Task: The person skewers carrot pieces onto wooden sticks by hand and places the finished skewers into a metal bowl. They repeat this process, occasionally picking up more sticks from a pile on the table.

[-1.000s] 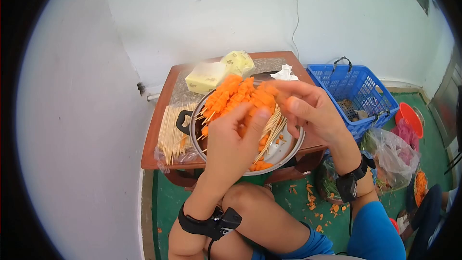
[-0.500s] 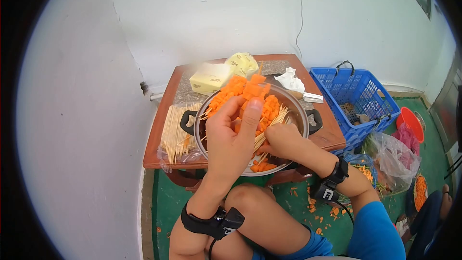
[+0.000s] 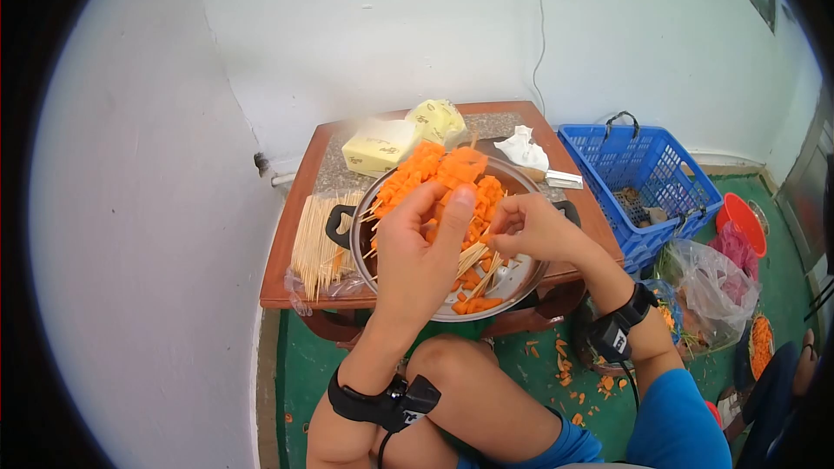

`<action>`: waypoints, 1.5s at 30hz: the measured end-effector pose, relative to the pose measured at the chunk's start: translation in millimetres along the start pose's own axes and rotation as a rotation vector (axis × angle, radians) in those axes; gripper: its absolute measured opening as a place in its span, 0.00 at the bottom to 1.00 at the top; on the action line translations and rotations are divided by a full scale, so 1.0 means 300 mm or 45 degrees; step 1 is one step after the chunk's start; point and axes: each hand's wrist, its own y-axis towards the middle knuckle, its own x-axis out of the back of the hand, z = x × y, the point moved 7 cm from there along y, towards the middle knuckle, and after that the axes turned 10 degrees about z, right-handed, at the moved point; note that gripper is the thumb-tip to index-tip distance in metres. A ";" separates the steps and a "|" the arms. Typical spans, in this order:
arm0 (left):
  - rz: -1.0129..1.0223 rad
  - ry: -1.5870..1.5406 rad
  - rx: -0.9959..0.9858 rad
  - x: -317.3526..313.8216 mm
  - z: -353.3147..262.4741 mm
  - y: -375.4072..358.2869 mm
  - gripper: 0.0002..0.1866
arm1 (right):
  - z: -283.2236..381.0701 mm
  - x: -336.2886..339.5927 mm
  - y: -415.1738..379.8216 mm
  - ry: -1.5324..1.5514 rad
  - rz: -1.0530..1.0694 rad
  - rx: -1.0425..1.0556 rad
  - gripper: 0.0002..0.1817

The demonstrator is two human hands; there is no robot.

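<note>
Head view. My left hand (image 3: 417, 247) is closed around a bundle of carrot skewers (image 3: 439, 178), held fanned over the pot (image 3: 521, 274) at the front edge of the bench (image 3: 300, 200). My right hand (image 3: 530, 226) pinches a carrot piece (image 3: 485, 240) at the sticks' bare ends, fingers narrow. Loose sticks (image 3: 317, 239) in a bag lie along the bench's left edge; yellow packs (image 3: 382, 146) sit at the back edge. A blue crate (image 3: 638, 174) stands on the floor beside the right edge.
</note>
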 end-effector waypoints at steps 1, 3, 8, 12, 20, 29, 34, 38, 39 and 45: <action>0.028 0.021 -0.004 -0.007 0.004 0.002 0.14 | -0.011 -0.009 -0.005 0.367 0.085 -0.022 0.08; 0.060 0.043 -0.012 -0.020 0.008 0.005 0.14 | 0.003 -0.004 -0.016 0.664 0.055 0.006 0.09; 0.220 0.261 0.033 -0.063 0.033 0.007 0.16 | 0.005 0.040 -0.033 1.358 0.080 0.129 0.15; 0.275 0.336 0.065 -0.077 0.035 0.002 0.16 | 0.066 0.051 -0.053 1.587 0.285 0.443 0.16; 0.334 0.379 0.046 -0.094 0.022 -0.005 0.14 | 0.109 0.077 -0.089 1.514 0.114 0.419 0.16; 0.325 0.324 0.080 -0.095 0.025 -0.015 0.16 | 0.119 0.049 -0.092 1.641 0.256 0.467 0.17; 0.341 0.350 0.111 -0.094 0.020 -0.018 0.16 | 0.124 0.051 -0.096 1.700 0.253 0.495 0.16; 0.390 0.275 0.123 -0.105 0.029 -0.021 0.16 | 0.132 0.071 -0.104 1.546 0.209 0.563 0.14; 0.390 0.275 0.124 -0.107 0.025 -0.022 0.16 | 0.135 0.077 -0.109 1.483 0.189 0.557 0.13; 0.554 0.090 0.240 -0.136 0.035 -0.034 0.18 | 0.146 0.115 -0.151 1.123 0.126 0.477 0.10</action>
